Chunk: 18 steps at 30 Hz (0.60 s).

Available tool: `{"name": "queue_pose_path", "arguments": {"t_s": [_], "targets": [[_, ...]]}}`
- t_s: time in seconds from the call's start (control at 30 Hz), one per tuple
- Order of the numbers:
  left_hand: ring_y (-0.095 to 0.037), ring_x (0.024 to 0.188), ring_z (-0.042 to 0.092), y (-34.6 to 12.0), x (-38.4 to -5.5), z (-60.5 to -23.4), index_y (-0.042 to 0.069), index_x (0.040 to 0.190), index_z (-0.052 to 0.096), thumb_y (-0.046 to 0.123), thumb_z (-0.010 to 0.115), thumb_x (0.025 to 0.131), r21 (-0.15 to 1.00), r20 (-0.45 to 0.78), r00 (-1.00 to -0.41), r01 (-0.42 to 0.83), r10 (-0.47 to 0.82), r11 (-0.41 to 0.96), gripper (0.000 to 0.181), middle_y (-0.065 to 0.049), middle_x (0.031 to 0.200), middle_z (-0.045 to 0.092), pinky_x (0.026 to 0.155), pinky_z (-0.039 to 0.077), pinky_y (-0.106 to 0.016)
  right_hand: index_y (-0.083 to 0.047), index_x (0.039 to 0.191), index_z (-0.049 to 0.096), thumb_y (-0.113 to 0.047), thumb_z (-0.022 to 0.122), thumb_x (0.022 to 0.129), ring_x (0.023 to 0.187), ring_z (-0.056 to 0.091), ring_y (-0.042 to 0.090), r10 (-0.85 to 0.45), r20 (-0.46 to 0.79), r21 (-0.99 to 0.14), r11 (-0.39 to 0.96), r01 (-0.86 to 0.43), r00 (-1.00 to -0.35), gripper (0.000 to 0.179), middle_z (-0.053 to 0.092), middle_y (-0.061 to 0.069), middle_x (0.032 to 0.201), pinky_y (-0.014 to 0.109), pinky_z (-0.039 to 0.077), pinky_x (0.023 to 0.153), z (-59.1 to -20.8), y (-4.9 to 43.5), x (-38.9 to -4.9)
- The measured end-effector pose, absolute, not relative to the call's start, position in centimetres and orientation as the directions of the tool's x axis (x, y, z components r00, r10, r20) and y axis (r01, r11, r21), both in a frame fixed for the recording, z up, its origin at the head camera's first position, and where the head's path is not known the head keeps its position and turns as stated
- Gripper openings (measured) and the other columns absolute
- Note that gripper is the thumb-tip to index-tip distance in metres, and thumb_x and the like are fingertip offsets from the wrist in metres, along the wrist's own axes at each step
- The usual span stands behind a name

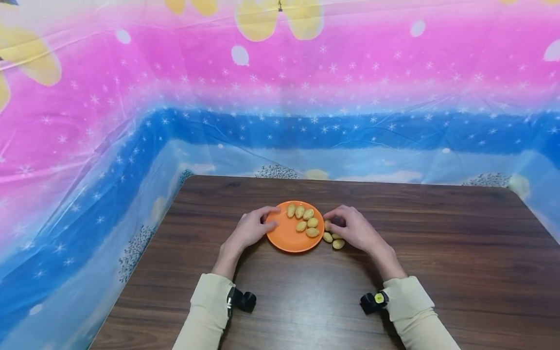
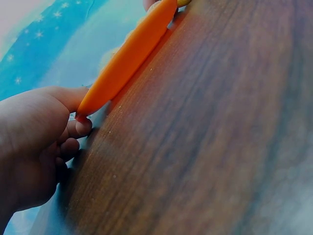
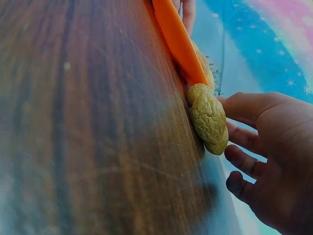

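An orange plate (image 1: pixel 282 238) holds several tan oval walnuts (image 1: pixel 301 226), their shells wrinkled. At the plate's left side, my left hand (image 1: pixel 251 227) pinches the rim, with thumb over it and fingertips beneath in the left wrist view. My right hand (image 1: pixel 356 228) is at the plate's right edge, thumb and index finger around a walnut (image 1: pixel 327 225) beside the rim. More walnuts (image 1: pixel 338 244) lie on the table under that hand. The right wrist view shows its fingers (image 3: pixel 239 159) bent behind a walnut (image 3: pixel 208 117); I cannot tell whether they grip it.
The dark wood-grain table (image 1: pixel 297 301) extends around the plate to both sides and toward me. A pink and blue patterned cloth (image 1: pixel 280 131) hangs behind and beside the table. Each wrist carries a small black camera (image 1: pixel 374 302) near its light sleeve.
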<state>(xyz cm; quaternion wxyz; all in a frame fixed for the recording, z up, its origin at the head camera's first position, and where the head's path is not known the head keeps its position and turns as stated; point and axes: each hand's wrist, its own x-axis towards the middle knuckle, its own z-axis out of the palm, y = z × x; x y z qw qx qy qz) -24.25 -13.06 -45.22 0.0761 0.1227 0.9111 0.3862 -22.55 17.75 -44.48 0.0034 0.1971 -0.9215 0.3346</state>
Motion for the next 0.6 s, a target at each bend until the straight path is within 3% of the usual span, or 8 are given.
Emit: {"name": "queue_pose_path", "arguments": {"t_s": [0.3, 0.6], "targets": [[-0.022, 0.081, 0.044, -13.02, -24.34, -45.2, 0.033, 0.135, 0.061, 0.034, 0.063, 0.097, 0.719, -0.048, -0.96, 0.159, 0.277, 0.677, 0.038, -0.003, 0.084, 0.049, 0.078, 0.03, -0.038, -0.016, 0.118, 0.073, -0.024, 0.069, 0.094, 0.087, 0.053, 0.016, -0.357, 0.117, -0.607, 0.713, -0.351, -0.927, 0.026, 0.066, 0.003, 0.108, 0.033, 0.043, 0.075, -44.54, 17.72, -22.58], [-0.023, 0.085, 0.044, -13.04, -24.15, -45.19, 0.032, 0.135, 0.061, 0.034, 0.063, 0.097, 0.717, -0.051, -0.961, 0.154, 0.272, 0.68, 0.038, -0.003, 0.086, 0.05, 0.079, 0.03, -0.038, -0.018, 0.114, 0.074, -0.025, 0.07, 0.094, 0.095, 0.056, 0.019, -0.332, 0.105, -0.624, 0.712, -0.322, -0.937, 0.022, 0.068, 0.002, 0.111, 0.037, 0.046, 0.08, -44.46, 17.7, -22.55]]}}
